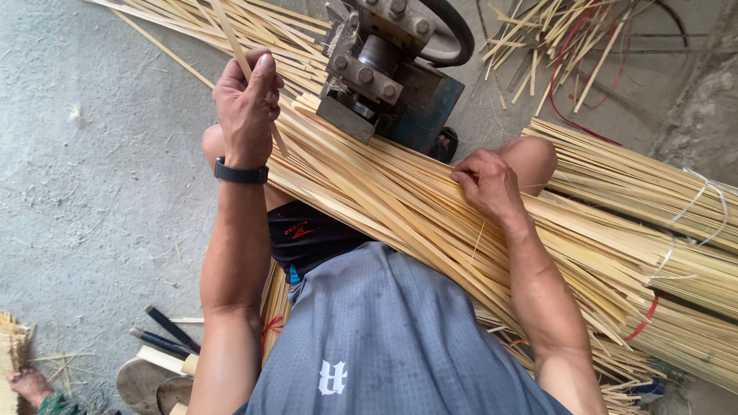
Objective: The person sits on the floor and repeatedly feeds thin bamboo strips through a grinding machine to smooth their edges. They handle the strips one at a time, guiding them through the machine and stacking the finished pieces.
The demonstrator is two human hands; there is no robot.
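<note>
My left hand (pixel 246 107) is raised and closed on a thin bamboo strip (pixel 231 34) that runs up past my thumb; a black band sits on that wrist. My right hand (pixel 486 184) rests palm down on a thick sheaf of pale bamboo strips (pixel 384 200) lying across my lap, fingers curled over several of them. The sheaf's far ends reach a grey and blue metal machine (pixel 384 69) with bolts and a black wheel, just beyond both hands.
Tied bundles of bamboo strips (pixel 653 200) lie at the right, loose strips and a red cord (pixel 569 69) at the top right. Dark-handled tools (pixel 165 334) lie on the concrete floor at lower left. Another person's hand (pixel 27 384) shows in the bottom left corner.
</note>
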